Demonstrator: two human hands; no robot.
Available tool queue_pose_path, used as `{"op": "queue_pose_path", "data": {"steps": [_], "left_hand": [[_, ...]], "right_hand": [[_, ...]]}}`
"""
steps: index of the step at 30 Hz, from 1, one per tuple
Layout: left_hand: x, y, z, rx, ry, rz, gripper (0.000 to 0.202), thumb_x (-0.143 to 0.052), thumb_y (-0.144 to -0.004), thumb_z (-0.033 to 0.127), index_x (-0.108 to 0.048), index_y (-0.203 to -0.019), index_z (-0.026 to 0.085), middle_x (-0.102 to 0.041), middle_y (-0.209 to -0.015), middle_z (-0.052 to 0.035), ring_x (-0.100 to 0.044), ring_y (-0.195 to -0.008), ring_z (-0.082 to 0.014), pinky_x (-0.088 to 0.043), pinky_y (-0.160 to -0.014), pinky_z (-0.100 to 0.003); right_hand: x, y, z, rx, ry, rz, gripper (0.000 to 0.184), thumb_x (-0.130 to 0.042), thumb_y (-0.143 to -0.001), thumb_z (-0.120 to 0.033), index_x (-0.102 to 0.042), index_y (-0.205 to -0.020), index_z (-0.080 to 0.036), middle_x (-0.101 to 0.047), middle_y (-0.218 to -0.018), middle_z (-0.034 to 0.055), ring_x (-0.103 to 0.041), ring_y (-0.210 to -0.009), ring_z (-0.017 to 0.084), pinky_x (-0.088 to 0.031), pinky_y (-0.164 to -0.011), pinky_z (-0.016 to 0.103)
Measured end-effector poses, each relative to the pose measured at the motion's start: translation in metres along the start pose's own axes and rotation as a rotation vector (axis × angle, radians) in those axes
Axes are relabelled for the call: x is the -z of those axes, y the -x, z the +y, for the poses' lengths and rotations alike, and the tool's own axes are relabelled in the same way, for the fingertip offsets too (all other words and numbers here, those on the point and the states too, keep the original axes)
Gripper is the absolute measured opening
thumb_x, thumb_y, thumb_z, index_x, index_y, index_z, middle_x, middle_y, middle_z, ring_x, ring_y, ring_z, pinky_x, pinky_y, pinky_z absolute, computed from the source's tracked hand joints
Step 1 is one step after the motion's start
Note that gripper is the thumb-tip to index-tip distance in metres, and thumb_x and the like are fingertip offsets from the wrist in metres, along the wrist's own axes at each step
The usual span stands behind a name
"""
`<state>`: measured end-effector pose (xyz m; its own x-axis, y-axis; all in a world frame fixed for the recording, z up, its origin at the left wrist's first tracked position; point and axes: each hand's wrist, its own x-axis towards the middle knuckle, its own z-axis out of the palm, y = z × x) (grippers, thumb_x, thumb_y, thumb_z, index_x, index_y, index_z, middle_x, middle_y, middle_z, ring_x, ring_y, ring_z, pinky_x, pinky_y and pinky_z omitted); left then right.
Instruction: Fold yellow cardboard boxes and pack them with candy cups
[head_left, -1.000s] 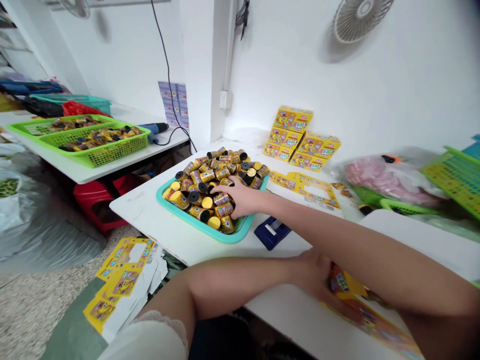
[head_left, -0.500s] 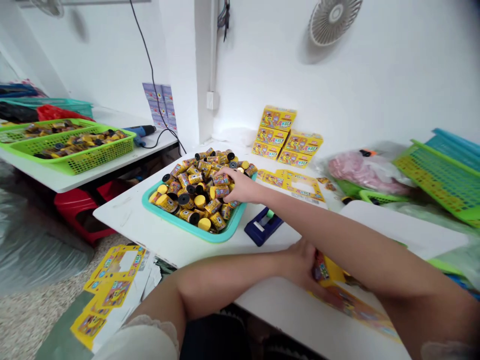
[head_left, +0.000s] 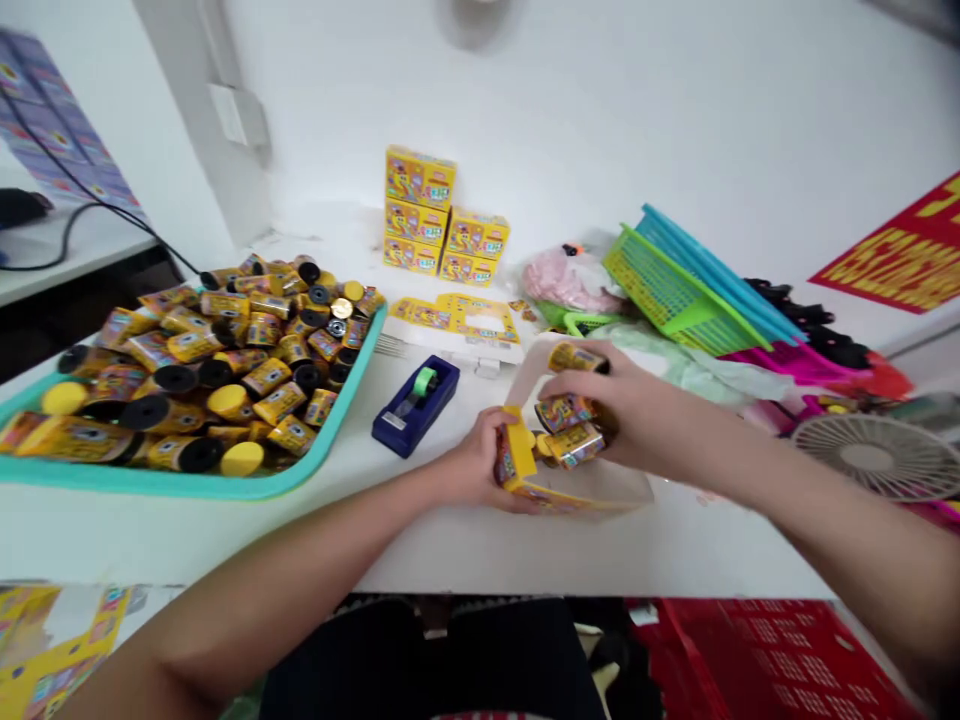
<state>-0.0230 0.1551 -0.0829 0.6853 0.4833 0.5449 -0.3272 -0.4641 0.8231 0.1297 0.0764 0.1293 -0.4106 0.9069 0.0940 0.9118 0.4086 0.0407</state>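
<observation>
My left hand is closed around the end of an open yellow printed carton, which lies on the white table. Over the carton's opening is my right hand, its fingers wrapped around several small canisters with yellow printed labels, shaped like film rolls. Some of these sit low, partly inside the carton, and my fingers cover others. To the left, a turquoise tray is heaped with the same canisters, with black or yellow ends. A blue tape dispenser stands between the tray and the carton.
Stacked yellow cartons stand against the wall, with flat carton blanks before them. Green and blue baskets lean at the back right. A grey fan is at the right edge. A red crate stands below the table.
My right hand has moved from the tray to the carton, carrying several canisters. My left hand still holds the carton, and the view has swung right.
</observation>
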Motion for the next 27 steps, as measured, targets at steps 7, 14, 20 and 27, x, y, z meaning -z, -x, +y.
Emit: {"op": "queue_pose_path", "data": {"steps": [7, 14, 20, 27], "left_hand": [[0.002, 0.002, 0.007, 0.018, -0.13, -0.056, 0.104, -0.088, -0.058, 0.04, -0.015, -0.131, 0.03, -0.018, -0.142, -0.0189, -0.035, -0.134, -0.0377, -0.037, -0.106, -0.057], [0.004, 0.002, 0.012, 0.001, -0.094, -0.108, 0.1, -0.086, -0.062, 0.037, -0.015, -0.132, 0.031, -0.017, -0.142, -0.0164, -0.03, -0.137, -0.0369, -0.037, -0.106, -0.056], [0.006, 0.001, 0.014, 0.009, -0.138, -0.124, 0.102, -0.087, -0.06, 0.036, -0.014, -0.131, 0.031, -0.015, -0.139, -0.0151, -0.029, -0.134, -0.0371, -0.034, -0.107, -0.055], [0.006, 0.002, 0.015, 0.057, -0.11, -0.145, 0.099, -0.085, -0.063, 0.033, -0.014, -0.132, 0.031, -0.015, -0.136, -0.0134, -0.033, -0.13, -0.036, -0.039, -0.104, -0.054]], "right_hand": [[-0.052, 0.028, -0.01, -0.118, 0.476, -0.189, 0.047, -0.054, -0.084, -0.005, -0.057, -0.123, -0.03, -0.039, -0.143, 0.0202, -0.059, -0.108, 0.038, -0.056, -0.064, 0.037], [-0.06, 0.019, -0.009, -0.033, 0.441, -0.199, 0.042, -0.051, -0.089, -0.014, -0.057, -0.126, -0.033, -0.039, -0.147, 0.0147, -0.06, -0.103, 0.035, -0.055, -0.058, 0.036], [-0.034, 0.033, 0.021, -0.036, -0.035, -0.181, 0.041, -0.045, -0.094, -0.014, -0.058, -0.128, -0.033, -0.053, -0.134, 0.0107, -0.066, -0.097, 0.021, -0.053, -0.081, 0.035], [-0.001, 0.012, 0.052, -0.008, -0.349, -0.808, 0.045, -0.055, -0.086, -0.019, -0.059, -0.129, -0.031, -0.072, -0.084, -0.0017, -0.055, -0.048, 0.01, -0.04, -0.048, 0.022]]}}
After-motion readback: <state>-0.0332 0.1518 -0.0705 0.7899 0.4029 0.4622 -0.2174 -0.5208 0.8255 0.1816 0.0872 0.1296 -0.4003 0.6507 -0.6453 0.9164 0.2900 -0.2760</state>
